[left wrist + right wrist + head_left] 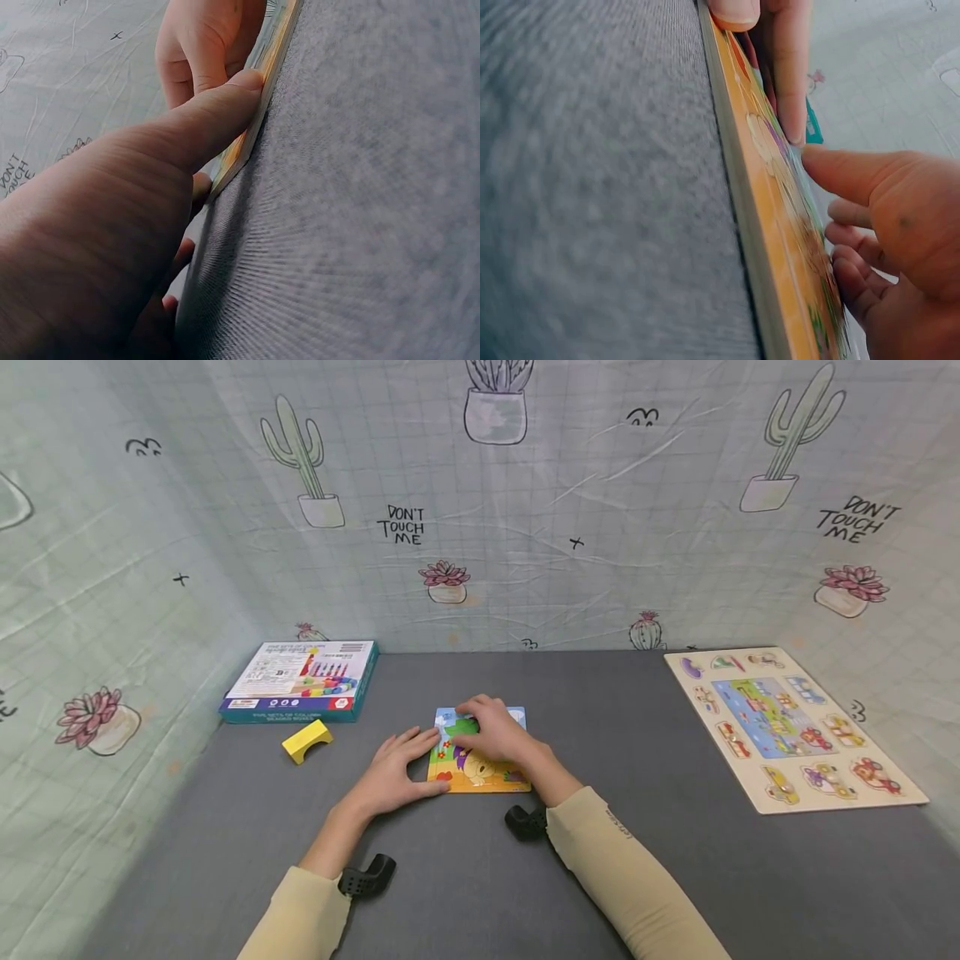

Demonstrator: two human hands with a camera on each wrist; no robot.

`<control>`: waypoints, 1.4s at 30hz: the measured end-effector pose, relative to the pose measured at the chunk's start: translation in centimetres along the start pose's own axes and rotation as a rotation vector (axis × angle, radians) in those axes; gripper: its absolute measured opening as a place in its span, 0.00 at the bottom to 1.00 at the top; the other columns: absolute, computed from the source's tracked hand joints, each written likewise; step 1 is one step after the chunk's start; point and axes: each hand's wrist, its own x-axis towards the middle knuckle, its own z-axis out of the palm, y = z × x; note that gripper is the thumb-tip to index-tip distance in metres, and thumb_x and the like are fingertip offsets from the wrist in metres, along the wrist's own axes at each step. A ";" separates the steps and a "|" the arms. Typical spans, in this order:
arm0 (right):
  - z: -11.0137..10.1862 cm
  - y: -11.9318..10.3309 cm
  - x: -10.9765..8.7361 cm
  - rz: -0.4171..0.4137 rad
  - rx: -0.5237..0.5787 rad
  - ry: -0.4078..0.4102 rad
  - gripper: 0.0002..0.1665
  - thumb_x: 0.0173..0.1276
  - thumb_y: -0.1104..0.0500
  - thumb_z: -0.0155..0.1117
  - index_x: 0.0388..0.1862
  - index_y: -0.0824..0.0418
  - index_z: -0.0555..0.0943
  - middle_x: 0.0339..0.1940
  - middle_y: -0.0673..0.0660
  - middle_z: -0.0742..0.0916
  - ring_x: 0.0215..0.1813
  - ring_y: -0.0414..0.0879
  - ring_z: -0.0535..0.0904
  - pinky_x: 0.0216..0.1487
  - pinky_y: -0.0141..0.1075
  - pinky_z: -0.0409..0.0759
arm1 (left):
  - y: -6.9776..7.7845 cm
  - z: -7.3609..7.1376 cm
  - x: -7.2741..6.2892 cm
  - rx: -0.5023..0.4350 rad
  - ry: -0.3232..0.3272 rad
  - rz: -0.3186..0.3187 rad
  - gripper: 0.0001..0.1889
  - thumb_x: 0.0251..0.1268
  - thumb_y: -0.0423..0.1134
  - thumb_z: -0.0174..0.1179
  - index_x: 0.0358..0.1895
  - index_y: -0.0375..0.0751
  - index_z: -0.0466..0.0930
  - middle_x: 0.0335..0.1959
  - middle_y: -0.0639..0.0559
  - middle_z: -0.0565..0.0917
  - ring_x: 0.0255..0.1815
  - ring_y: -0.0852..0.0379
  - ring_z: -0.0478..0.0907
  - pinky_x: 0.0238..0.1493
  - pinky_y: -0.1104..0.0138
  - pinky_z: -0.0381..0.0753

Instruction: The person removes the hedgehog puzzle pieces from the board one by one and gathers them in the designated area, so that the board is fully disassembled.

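A small picture puzzle board (487, 781) with an orange border and a cartoon scene lies flat on the grey table. My left hand (393, 774) steadies its left side, fingers spread toward the upper edge. In the left wrist view the left thumb (225, 105) rests on the near corner of the board. Over the upper middle is my right hand (495, 732), covering part of the picture. The right wrist view shows the right thumb (847, 171) and bent fingers touching the picture surface; no separate piece is visible between them.
Back left lies a boxed set (300, 681) with a teal side, and a yellow arch block (306, 741) sits in front of it. On the right is a larger wooden peg puzzle board (795, 735) with vehicle pieces. A printed cloth (525, 568) hangs behind the table.
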 end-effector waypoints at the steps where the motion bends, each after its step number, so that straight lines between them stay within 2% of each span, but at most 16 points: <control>1: 0.1 0.0 0.0 0.004 -0.007 0.006 0.33 0.72 0.47 0.67 0.70 0.61 0.75 0.70 0.60 0.74 0.69 0.58 0.66 0.66 0.50 0.70 | 0.0 0.0 0.0 -0.001 0.001 -0.001 0.44 0.59 0.57 0.72 0.75 0.41 0.68 0.75 0.47 0.68 0.79 0.40 0.53 0.75 0.40 0.42; 11: 0.8 -0.4 0.1 0.058 -0.072 0.047 0.31 0.73 0.47 0.66 0.70 0.59 0.76 0.69 0.61 0.73 0.69 0.58 0.66 0.65 0.50 0.72 | 0.2 -0.1 0.1 -0.006 0.003 0.004 0.44 0.58 0.57 0.72 0.75 0.40 0.68 0.74 0.46 0.69 0.79 0.39 0.54 0.75 0.41 0.42; 18: 0.5 -1.3 0.6 0.085 -0.057 0.020 0.31 0.73 0.49 0.67 0.69 0.62 0.76 0.67 0.62 0.73 0.67 0.56 0.68 0.65 0.48 0.72 | 0.1 -0.1 -0.1 -0.006 0.006 0.005 0.44 0.58 0.56 0.73 0.75 0.39 0.68 0.74 0.45 0.69 0.78 0.39 0.54 0.75 0.40 0.43; 28: 0.7 -1.1 0.7 0.107 -0.039 0.025 0.29 0.73 0.52 0.67 0.68 0.62 0.76 0.67 0.63 0.73 0.65 0.55 0.72 0.65 0.47 0.73 | 0.2 0.0 0.1 0.009 -0.007 0.007 0.44 0.59 0.57 0.72 0.75 0.40 0.68 0.75 0.46 0.68 0.79 0.40 0.53 0.75 0.40 0.42; 42: 1.1 -1.4 1.2 0.123 -0.042 0.040 0.32 0.73 0.54 0.68 0.71 0.62 0.74 0.69 0.65 0.72 0.68 0.57 0.69 0.67 0.49 0.71 | 0.0 -0.1 0.1 -0.011 -0.002 0.010 0.44 0.59 0.56 0.72 0.75 0.39 0.68 0.75 0.46 0.68 0.79 0.40 0.53 0.75 0.40 0.41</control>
